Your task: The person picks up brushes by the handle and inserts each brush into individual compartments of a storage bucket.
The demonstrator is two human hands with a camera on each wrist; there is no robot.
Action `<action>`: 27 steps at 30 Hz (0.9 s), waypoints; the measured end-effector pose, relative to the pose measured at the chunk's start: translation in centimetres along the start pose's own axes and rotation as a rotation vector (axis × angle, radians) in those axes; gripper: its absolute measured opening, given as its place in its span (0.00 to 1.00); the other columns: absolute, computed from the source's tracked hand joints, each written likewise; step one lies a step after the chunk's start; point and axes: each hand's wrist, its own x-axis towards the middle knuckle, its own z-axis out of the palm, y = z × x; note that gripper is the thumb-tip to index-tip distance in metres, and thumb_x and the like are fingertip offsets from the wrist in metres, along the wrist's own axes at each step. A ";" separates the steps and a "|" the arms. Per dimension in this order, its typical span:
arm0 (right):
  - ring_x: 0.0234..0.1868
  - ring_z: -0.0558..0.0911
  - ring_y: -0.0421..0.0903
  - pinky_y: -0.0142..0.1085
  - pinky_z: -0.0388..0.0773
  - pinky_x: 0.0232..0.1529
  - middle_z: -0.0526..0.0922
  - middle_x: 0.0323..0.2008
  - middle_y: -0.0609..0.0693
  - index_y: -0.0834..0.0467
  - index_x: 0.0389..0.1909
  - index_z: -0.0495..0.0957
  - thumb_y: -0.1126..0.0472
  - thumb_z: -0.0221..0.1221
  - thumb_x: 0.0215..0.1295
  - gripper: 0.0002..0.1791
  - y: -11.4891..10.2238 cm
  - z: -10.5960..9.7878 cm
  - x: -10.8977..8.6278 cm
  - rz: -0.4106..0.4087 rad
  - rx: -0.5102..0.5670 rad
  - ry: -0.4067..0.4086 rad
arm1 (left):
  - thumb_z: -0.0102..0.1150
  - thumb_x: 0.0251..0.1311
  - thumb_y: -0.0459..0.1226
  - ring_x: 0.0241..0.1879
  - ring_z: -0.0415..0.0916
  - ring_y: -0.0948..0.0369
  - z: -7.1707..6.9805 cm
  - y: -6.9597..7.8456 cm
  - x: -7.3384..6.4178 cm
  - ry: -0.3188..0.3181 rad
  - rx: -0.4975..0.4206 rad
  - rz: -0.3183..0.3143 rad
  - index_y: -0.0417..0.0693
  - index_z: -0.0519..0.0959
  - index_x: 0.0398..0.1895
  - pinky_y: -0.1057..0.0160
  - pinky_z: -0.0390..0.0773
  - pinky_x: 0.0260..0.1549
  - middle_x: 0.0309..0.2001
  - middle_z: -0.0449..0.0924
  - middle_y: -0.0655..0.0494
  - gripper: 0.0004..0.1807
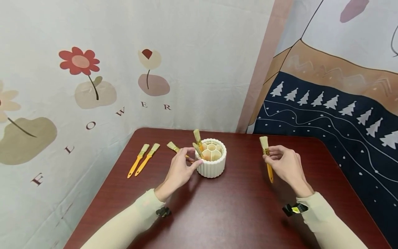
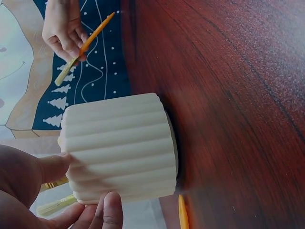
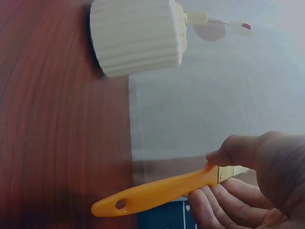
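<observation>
My right hand pinches a paintbrush between thumb and fingers, above the table's right side. In the right wrist view its orange handle points down to the left, held near the metal band. A white ribbed round organizer with several compartments stands on the table. My left hand holds it at the left rim, with the thumb and fingers on its ribbed wall. Two brushes stand in its left part, bristles up; one of these is an upright brush.
Two paintbrushes, one of them the outer brush, lie side by side on the dark red table at left. Another brush lies partly hidden behind my left hand. Printed cloth hangs behind the table and along its right side.
</observation>
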 end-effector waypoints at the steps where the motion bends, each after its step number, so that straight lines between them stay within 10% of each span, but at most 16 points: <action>1: 0.47 0.97 0.59 0.19 0.82 0.39 0.97 0.50 0.63 0.62 0.62 0.91 0.55 0.78 0.76 0.21 -0.1 0.1 0.0 -0.006 0.002 -0.001 | 0.81 0.74 0.38 0.52 0.94 0.44 0.0 0.0 0.0 -0.001 -0.001 -0.002 0.38 0.82 0.70 0.62 0.90 0.43 0.64 0.85 0.35 0.28; 27: 0.43 0.97 0.55 0.15 0.82 0.43 0.97 0.48 0.62 0.62 0.57 0.90 0.57 0.82 0.71 0.21 -3.6 1.3 0.1 -0.106 0.105 -0.026 | 0.81 0.75 0.38 0.51 0.93 0.45 0.1 0.1 -0.1 -0.001 0.011 0.000 0.38 0.82 0.70 0.62 0.89 0.42 0.65 0.85 0.36 0.27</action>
